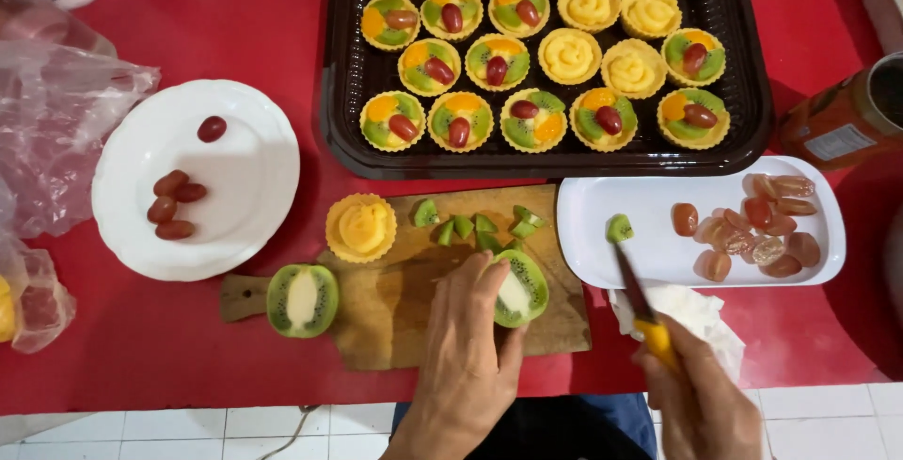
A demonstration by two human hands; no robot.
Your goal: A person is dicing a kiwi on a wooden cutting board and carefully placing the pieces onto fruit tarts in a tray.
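My left hand (467, 347) presses a kiwi half (519, 288) on edge against the wooden cutting board (395, 328). My right hand (701, 404) grips a yellow-handled knife (641, 302) whose tip carries a small kiwi piece (618, 228) over the white rectangular plate (658, 253). Cut grape halves (757, 230) lie on that plate's right side. On the board are several kiwi chunks (475, 227), a custard tart (360, 227) and another kiwi half (302, 299), cut face up.
A black tray (343, 93) of fruit-topped and plain custard tarts sits at the back. A round white plate (245, 178) with whole grapes (172, 204) is at left beside clear plastic bags (52, 131). An orange can (837, 121) stands at right; a tissue (691, 314) lies under the knife.
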